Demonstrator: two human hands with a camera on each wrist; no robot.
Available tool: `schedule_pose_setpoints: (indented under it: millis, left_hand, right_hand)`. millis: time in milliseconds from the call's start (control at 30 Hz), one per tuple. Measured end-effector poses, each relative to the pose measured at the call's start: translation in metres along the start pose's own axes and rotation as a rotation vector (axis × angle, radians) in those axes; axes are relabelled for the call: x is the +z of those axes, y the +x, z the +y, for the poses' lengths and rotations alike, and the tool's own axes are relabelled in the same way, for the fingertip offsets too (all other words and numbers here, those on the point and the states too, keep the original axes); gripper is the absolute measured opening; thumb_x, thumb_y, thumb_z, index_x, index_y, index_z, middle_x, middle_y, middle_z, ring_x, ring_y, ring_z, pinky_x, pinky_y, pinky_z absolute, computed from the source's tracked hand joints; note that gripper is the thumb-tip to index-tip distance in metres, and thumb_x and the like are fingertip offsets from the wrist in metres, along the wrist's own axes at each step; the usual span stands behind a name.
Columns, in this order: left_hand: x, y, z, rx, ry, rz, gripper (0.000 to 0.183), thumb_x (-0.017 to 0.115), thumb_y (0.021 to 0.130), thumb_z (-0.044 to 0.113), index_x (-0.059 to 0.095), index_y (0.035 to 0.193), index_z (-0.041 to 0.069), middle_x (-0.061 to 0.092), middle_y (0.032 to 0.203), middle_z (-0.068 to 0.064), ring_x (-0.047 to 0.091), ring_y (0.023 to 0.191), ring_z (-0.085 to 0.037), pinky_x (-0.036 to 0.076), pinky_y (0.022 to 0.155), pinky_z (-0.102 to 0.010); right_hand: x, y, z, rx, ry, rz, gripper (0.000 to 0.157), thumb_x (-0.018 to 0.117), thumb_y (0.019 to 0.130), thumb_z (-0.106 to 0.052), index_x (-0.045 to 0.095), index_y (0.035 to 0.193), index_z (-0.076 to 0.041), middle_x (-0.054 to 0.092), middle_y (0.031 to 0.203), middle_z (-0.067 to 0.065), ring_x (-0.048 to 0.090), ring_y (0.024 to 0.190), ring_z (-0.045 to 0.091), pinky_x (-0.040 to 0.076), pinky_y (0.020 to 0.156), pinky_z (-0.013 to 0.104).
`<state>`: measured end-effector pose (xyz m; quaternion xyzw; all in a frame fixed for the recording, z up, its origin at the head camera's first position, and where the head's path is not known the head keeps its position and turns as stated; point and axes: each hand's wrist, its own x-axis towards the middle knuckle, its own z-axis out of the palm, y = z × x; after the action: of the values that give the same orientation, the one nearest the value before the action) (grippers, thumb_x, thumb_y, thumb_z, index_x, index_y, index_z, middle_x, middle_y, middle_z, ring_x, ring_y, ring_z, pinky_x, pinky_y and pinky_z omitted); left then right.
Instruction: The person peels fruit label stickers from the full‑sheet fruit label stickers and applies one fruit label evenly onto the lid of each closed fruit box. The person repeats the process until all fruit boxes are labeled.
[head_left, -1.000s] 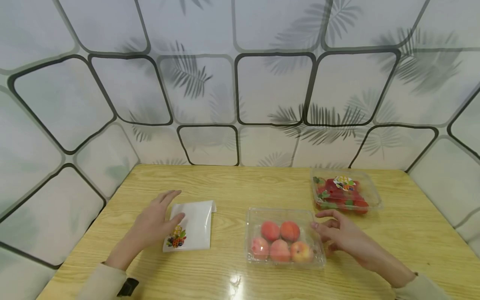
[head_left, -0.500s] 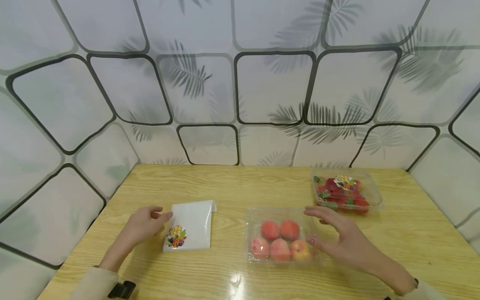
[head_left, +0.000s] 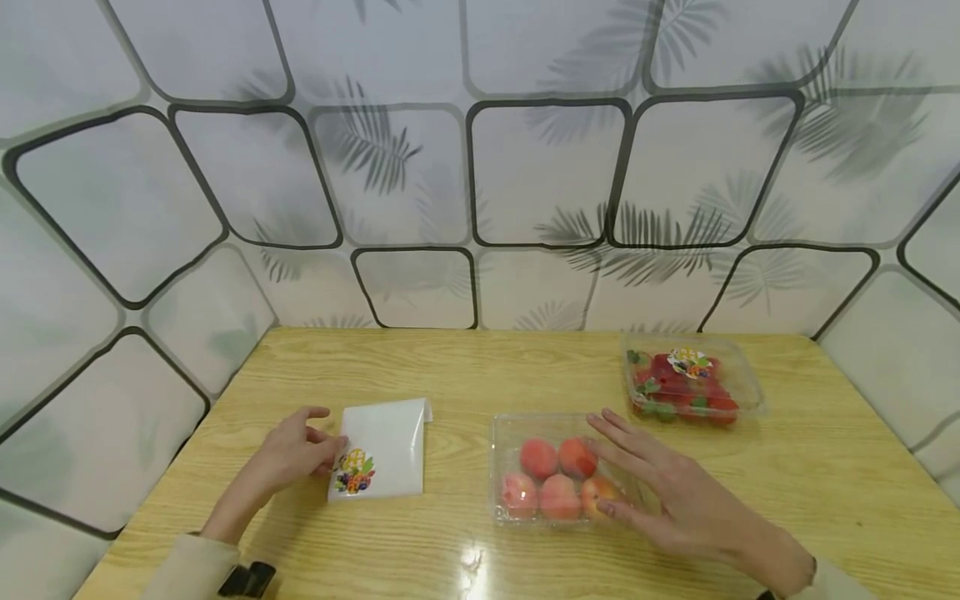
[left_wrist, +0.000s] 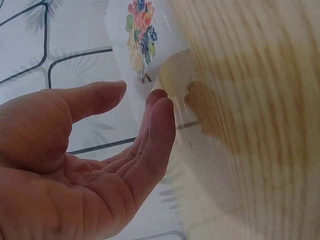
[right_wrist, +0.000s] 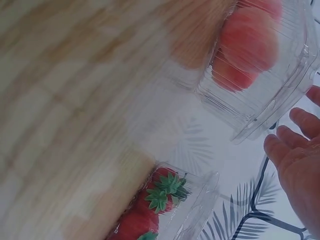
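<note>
My left hand (head_left: 300, 450) is at the left edge of a glossy white sheet (head_left: 390, 446), beside a fruit sticker (head_left: 354, 471) in its lower left corner. In the left wrist view, thumb and fingers are apart with fingertips right by the sheet. My right hand (head_left: 667, 492) reaches with spread, straight fingers over the right part of a clear plastic box (head_left: 510, 429), which holds several peaches (head_left: 558, 497). Right wrist view: the fingers (right_wrist: 302, 122) lie alongside the box's lid edge, and part of the hand is cut off.
Behind to the right stands another clear box with strawberries (head_left: 682, 392), bearing a fruit sticker (head_left: 690, 363) on its lid. The wooden table (head_left: 465, 367) meets a patterned wall covering (head_left: 547, 183) at the back and sides.
My left hand has drawn back from over the sheet to its left edge. The right hand has shifted left, from the peach box's right side to over its lid.
</note>
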<state>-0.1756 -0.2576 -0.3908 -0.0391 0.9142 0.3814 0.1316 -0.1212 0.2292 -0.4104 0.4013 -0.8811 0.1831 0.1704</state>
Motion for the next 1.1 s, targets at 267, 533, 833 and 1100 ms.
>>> schedule_pose_setpoints:
  millis: [267,533,833,1100]
  left_hand:
    - [0.0018,0.001,-0.001,-0.004,-0.028,-0.014,0.071,0.068,0.098,0.019,0.032,0.151,-0.011,0.065,0.117,-0.029,0.072,0.079,-0.019,0.062,0.071,-0.036]
    - [0.005,0.0034,-0.0015,0.024,-0.041,-0.015,0.07,0.068,0.098,0.017,0.031,0.152,-0.009,0.065,0.115,-0.027,0.072,0.078,-0.019,0.062,0.07,-0.036]
    - [0.0055,0.0062,0.0006,0.033,-0.045,-0.012,0.068,0.068,0.098,0.015,0.033,0.151,-0.008,0.063,0.116,-0.026,0.068,0.075,-0.017,0.06,0.067,-0.034]
    - [0.0061,0.0035,0.0008,0.082,-0.037,-0.015,0.073,0.07,0.095,0.011,0.031,0.156,-0.002,0.062,0.118,-0.027,0.068,0.073,-0.017,0.06,0.067,-0.035]
  right_hand:
    - [0.003,-0.0012,-0.0005,-0.015,-0.086,-0.015,0.073,0.078,0.089,-0.034,0.049,0.153,-0.015,0.038,0.165,0.002,0.032,0.155,0.015,0.053,0.105,0.035]
    - [0.0042,-0.0004,-0.0029,-0.006,-0.128,-0.013,0.07,0.078,0.09,-0.039,0.052,0.151,-0.017,0.045,0.161,0.002,0.044,0.148,0.021,0.057,0.097,0.045]
    - [0.0035,0.0001,-0.007,-0.005,-0.137,0.046,0.056,0.075,0.092,-0.043,0.064,0.141,-0.019,0.056,0.152,0.005,0.052,0.138,0.027,0.06,0.087,0.051]
    - [0.0043,-0.0011,-0.0074,-0.004,-0.136,0.056,0.053,0.073,0.093,-0.045,0.064,0.14,-0.022,0.056,0.151,0.004,0.051,0.138,0.027,0.06,0.087,0.051]
